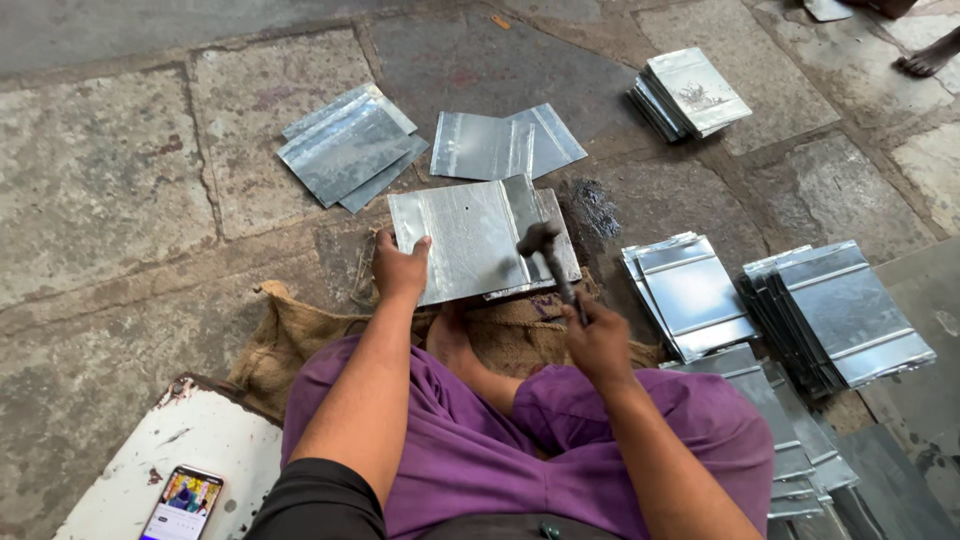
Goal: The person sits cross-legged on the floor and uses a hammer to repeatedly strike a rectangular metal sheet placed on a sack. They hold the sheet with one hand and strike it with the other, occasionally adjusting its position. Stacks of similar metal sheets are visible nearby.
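Right now you are partway through, as far as I can judge. Your left hand [399, 268] lies flat-ish on the near left corner of the sheet [470, 240], with the thumb on top, pressing it down. Your right hand [597, 343] is closed tight around the hammer [548, 258]. The hammer's head is up, just over the right side of the sheet, not touching it that I can see.

The sheet lies on the floor [100, 180] just in front of both hands, with its near edge over the sack [300, 335]. It is thin, grey and shiny. A strip along its right side looks folded or doubled, and there seems to be another sheet under it there. It has a tiny dark dot near the middle.

Some work looks done. To the right of your right hand sit neat stacks [840, 315] with raised lines across them. More stacks lie closer to your right knee.

Some work looks left. Past your left hand lie loose sheets [345, 145], and two more [500, 145] lie straight ahead. Another pile [690, 95] sits far off, past your right hand. I cannot tell which of these are finished.

A phone [182, 503] lies near your left elbow.
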